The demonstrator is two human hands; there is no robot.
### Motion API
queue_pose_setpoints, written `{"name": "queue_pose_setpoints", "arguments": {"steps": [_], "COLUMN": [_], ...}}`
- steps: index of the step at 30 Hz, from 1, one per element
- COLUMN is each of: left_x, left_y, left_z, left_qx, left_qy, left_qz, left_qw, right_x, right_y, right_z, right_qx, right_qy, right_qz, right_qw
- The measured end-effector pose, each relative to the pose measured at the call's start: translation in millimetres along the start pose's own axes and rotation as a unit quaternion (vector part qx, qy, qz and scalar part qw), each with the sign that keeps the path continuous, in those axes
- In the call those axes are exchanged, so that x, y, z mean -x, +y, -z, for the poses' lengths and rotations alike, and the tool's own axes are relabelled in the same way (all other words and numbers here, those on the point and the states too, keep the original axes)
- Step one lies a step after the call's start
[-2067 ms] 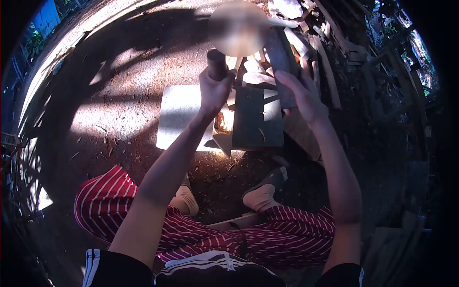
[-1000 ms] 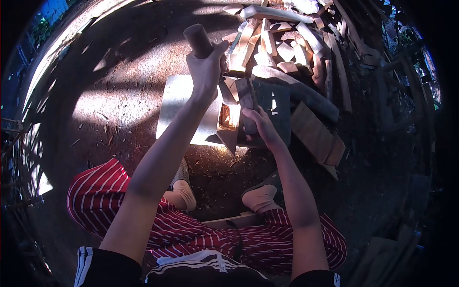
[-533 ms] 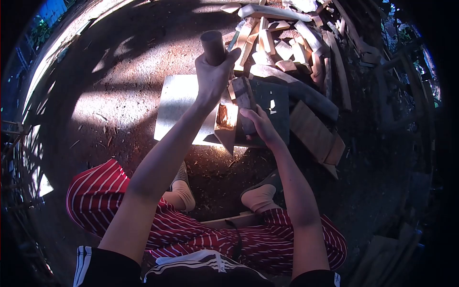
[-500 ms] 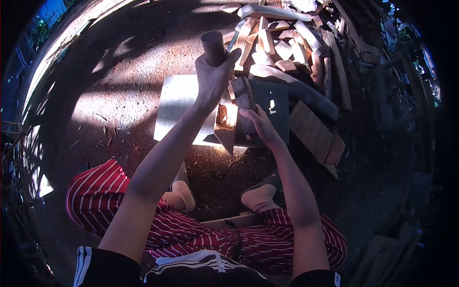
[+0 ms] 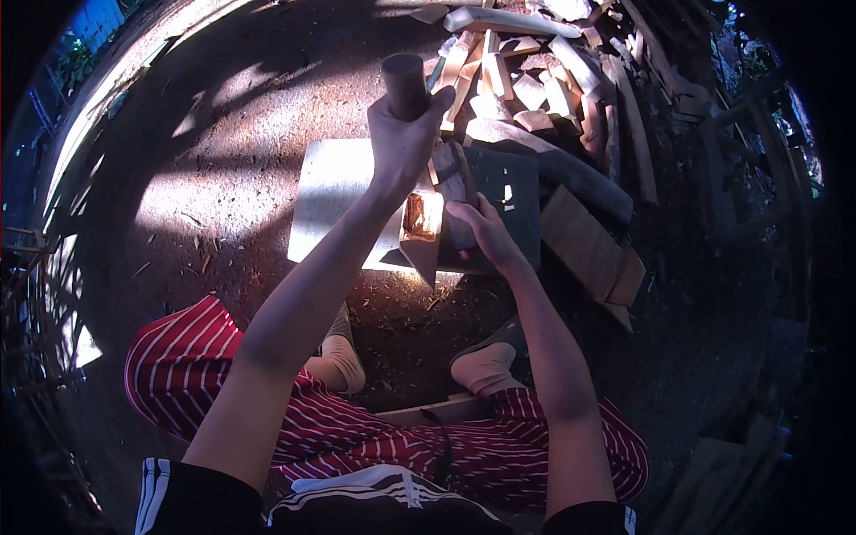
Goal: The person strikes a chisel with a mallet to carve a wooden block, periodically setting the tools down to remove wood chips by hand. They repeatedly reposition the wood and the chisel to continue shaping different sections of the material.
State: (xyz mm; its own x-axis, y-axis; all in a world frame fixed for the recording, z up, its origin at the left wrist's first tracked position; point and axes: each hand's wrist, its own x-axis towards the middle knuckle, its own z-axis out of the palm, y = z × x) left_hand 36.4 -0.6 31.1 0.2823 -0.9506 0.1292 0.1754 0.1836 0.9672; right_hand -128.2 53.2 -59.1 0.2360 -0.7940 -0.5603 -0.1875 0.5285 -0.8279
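The two hands are apart: the left hand (image 5: 403, 144) is clamped around one cylinder (image 5: 405, 85), whose lower part its fist hides; the right hand (image 5: 486, 234) grips one dark block (image 5: 458, 187), most fingers out of sight. One hollowed wooden piece (image 5: 422, 234) lies between them on one board (image 5: 328, 192), its far end obscured. Overlapping wood scraps (image 5: 496, 71) beyond defy an exact count.

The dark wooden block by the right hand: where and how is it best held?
Likely the near half of the dark wooden block, from the right: it is long and narrow, and the notched wood piece crowds its left side. The right hand grips there, thumb on top.
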Motion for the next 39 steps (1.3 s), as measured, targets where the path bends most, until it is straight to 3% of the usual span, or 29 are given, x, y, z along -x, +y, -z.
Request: {"name": "queue_pose_setpoints", "arguments": {"steps": [3,13,19,21,33,39], "left_x": [-0.1,-2.7,-2.2,-1.2,-3.7,0.8], "left_y": [2.3,1.8,1.0,1.1,-0.3,3.8], "left_z": [-3.3,-2.8,-2.4,-1.9,-4.0,-2.8], "left_qx": [0.014,0.008,-0.002,0.004,0.002,-0.034], "left_qy": [0.001,0.001,0.003,0.002,-0.004,-0.029], "left_qz": [0.002,-0.013,-0.013,-0.001,-0.005,-0.006], "left_qw": [1.000,1.000,1.000,1.000,1.000,0.999], "right_x": [1.1,6.3,-0.2,1.0,3.1,2.3], "right_y": [1.9,-6.3,2.3,3.2,-3.9,0.5], "right_z": [-4.6,-0.1,-0.9,-6.8,2.2,-1.4], "right_qx": [-0.024,0.013,0.014,-0.009,0.008,0.012], "right_qy": [0.026,-0.022,-0.005,0.044,-0.045,-0.001], "right_qz": [0.037,0.017,0.003,0.039,0.006,0.008], "right_qw": [0.999,1.000,1.000,0.998,0.999,1.000]}}
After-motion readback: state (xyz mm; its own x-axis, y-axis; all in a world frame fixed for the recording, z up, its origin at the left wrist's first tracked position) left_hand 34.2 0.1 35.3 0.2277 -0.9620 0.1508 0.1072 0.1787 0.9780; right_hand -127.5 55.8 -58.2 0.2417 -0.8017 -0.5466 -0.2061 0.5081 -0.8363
